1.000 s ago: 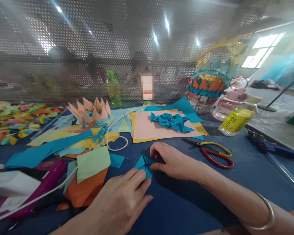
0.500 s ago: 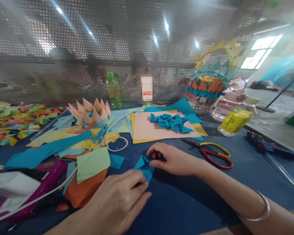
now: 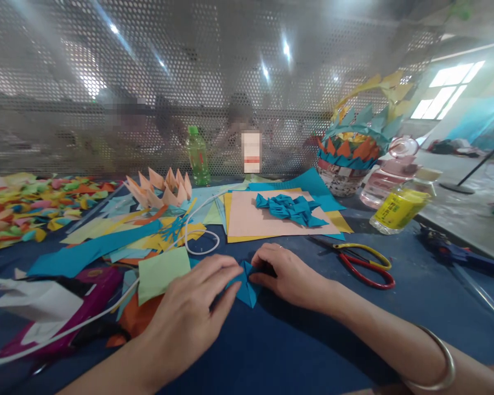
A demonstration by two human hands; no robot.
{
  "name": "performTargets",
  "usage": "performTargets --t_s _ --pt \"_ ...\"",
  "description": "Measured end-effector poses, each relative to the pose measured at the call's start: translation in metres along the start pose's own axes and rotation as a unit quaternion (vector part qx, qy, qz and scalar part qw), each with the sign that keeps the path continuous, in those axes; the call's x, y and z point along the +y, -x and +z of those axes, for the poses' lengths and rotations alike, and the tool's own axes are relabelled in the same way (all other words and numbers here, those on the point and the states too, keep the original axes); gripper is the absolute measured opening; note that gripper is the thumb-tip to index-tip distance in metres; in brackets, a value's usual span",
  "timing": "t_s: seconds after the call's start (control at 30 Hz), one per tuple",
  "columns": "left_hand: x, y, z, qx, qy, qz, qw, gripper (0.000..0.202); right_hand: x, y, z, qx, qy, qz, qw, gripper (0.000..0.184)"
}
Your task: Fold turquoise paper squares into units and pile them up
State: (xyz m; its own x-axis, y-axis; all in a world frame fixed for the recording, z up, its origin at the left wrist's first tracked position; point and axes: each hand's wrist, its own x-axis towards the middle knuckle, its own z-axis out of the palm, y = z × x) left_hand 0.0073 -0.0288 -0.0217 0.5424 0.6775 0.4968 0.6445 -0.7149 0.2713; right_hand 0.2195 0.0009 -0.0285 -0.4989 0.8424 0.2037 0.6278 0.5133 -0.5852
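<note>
A small folded blue paper piece (image 3: 244, 284) lies on the dark blue table (image 3: 296, 351) in front of me. My left hand (image 3: 193, 312) rests with its fingers stretched flat over the piece's left side, pressing it down. My right hand (image 3: 285, 274) has its fingers curled and pinched on the piece's right edge. A metal bangle (image 3: 438, 359) circles my right wrist.
Red and yellow scissors (image 3: 364, 263) lie right of my hand. Behind are pink and yellow sheets (image 3: 250, 222) bearing several folded blue pieces (image 3: 291, 208), a paper basket (image 3: 347, 159), bottles (image 3: 398, 208), a green bottle (image 3: 198, 156), paper scraps (image 3: 102, 247), a white cord (image 3: 197, 230) and a perforated screen (image 3: 148, 82).
My left hand slid forward and up onto the blue piece, now covering its left side. The right hand stayed on the piece's right edge. The view shifted slightly.
</note>
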Motion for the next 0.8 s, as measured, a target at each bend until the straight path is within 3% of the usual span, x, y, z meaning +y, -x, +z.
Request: performTargets --t_s 0.07,0.13,0.3,0.6,0.8 --pt "-0.005 -0.003 -0.001 0.026 -0.005 -0.044 0.999 0.023 -0.003 0.000 -0.001 -0.003 -0.044 0.010 0.999 0.008" --pt "-0.008 -0.006 -0.003 0.012 0.026 -0.093 0.995 0.027 -0.006 0.000 -0.002 -0.008 -0.092 0.020 0.996 0.007" --pt "-0.006 -0.011 -0.007 -0.112 0.195 -0.224 0.948 0.020 -0.012 0.001 -0.003 0.000 -0.165 0.030 0.986 0.010" --pt "-0.009 -0.012 -0.003 -0.146 0.268 -0.264 0.915 0.028 -0.009 -0.001 0.000 -0.029 -0.228 0.039 0.972 0.016" --pt "-0.008 -0.014 -0.003 -0.145 0.277 -0.272 0.910 0.028 -0.008 -0.001 0.000 -0.029 -0.233 0.040 0.971 0.019"
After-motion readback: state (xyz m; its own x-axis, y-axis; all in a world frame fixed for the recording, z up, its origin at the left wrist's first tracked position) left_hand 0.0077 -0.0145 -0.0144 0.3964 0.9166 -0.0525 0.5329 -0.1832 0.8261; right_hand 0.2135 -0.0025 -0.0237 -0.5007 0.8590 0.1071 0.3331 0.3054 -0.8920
